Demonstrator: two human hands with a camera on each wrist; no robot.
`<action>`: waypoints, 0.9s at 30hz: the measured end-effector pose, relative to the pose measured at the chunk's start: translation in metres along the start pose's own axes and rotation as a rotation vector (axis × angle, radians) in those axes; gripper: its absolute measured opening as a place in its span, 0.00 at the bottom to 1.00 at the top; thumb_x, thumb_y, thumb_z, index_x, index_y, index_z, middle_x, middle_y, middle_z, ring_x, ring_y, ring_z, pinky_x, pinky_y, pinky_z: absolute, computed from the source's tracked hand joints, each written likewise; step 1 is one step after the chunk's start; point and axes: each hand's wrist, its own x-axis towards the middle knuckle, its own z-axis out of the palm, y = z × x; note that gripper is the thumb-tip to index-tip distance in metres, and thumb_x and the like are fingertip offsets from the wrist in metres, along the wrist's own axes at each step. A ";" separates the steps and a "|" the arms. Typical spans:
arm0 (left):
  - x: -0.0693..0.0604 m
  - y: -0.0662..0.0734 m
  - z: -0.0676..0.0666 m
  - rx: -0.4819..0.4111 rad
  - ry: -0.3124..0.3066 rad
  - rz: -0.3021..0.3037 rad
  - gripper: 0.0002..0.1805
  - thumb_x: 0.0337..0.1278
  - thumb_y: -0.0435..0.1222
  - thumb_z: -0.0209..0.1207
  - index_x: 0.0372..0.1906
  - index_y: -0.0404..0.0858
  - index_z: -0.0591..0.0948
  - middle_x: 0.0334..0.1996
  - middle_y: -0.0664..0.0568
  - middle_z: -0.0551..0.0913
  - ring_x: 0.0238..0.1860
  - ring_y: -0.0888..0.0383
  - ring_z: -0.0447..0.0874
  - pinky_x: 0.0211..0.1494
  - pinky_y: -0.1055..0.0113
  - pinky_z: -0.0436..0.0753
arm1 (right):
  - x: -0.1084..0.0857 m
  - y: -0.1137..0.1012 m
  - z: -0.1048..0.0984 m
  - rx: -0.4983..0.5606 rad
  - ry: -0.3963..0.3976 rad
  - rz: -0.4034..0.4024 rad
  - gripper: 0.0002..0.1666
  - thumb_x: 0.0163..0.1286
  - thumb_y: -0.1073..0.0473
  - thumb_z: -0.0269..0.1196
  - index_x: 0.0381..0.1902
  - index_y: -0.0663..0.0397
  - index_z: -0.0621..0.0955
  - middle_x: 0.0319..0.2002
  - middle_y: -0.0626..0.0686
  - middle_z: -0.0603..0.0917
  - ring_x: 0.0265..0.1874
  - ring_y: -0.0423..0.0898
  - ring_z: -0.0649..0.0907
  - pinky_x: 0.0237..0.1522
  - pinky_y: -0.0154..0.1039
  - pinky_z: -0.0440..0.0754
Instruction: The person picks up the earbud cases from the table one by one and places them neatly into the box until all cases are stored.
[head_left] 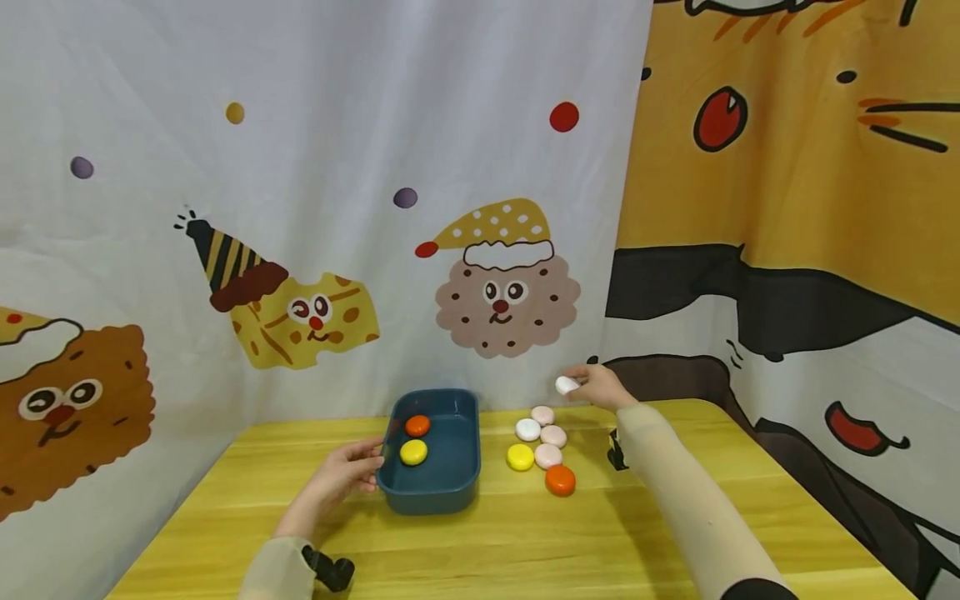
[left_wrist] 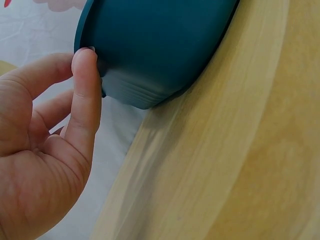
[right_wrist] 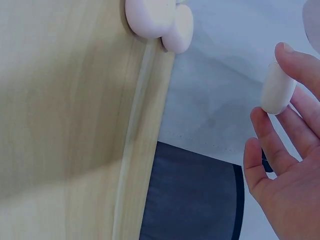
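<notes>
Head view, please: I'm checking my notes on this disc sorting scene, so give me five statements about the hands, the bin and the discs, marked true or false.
1. The left hand holds the blue-green bin at its rim. True.
2. The right hand holds a white disc raised off the table. True.
3. Four discs lie inside the bin. False: just two do, an orange disc and a yellow disc.
4. The pale pink discs lie left of the bin. False: the pale pink discs lie to its right in the head view.
5. Of the discs on the table, the loose orange disc lies nearest the camera. True.
</notes>
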 end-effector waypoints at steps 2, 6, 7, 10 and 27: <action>-0.001 0.000 0.000 0.002 0.003 0.002 0.32 0.67 0.29 0.55 0.71 0.24 0.59 0.48 0.39 0.71 0.25 0.61 0.77 0.31 0.70 0.83 | 0.000 -0.002 -0.001 -0.013 -0.005 0.005 0.27 0.58 0.62 0.71 0.57 0.61 0.80 0.54 0.62 0.80 0.49 0.57 0.80 0.44 0.46 0.81; -0.002 0.000 -0.001 0.005 0.001 -0.001 0.33 0.67 0.30 0.56 0.72 0.25 0.59 0.48 0.39 0.71 0.25 0.61 0.77 0.32 0.70 0.83 | 0.001 -0.006 -0.004 -0.034 -0.014 0.012 0.29 0.58 0.62 0.71 0.58 0.61 0.80 0.55 0.62 0.79 0.49 0.57 0.80 0.43 0.46 0.81; -0.003 0.000 -0.001 0.006 -0.001 -0.002 0.33 0.67 0.30 0.56 0.72 0.25 0.58 0.48 0.39 0.71 0.25 0.61 0.77 0.32 0.70 0.83 | 0.002 -0.007 -0.006 -0.032 -0.013 0.011 0.29 0.58 0.62 0.71 0.59 0.61 0.79 0.55 0.62 0.79 0.49 0.57 0.80 0.43 0.46 0.81; -0.003 0.001 0.000 0.000 0.002 -0.006 0.32 0.67 0.29 0.55 0.72 0.26 0.59 0.49 0.38 0.71 0.25 0.61 0.77 0.32 0.70 0.83 | 0.004 -0.010 -0.009 -0.012 -0.014 0.003 0.31 0.58 0.62 0.71 0.59 0.62 0.79 0.56 0.63 0.79 0.49 0.58 0.80 0.45 0.47 0.81; -0.002 0.001 0.000 -0.007 -0.005 -0.002 0.34 0.66 0.30 0.57 0.72 0.25 0.58 0.44 0.43 0.72 0.24 0.62 0.77 0.31 0.71 0.83 | 0.003 -0.016 -0.006 0.019 -0.025 0.019 0.28 0.58 0.62 0.71 0.58 0.62 0.80 0.56 0.63 0.79 0.51 0.58 0.80 0.46 0.48 0.81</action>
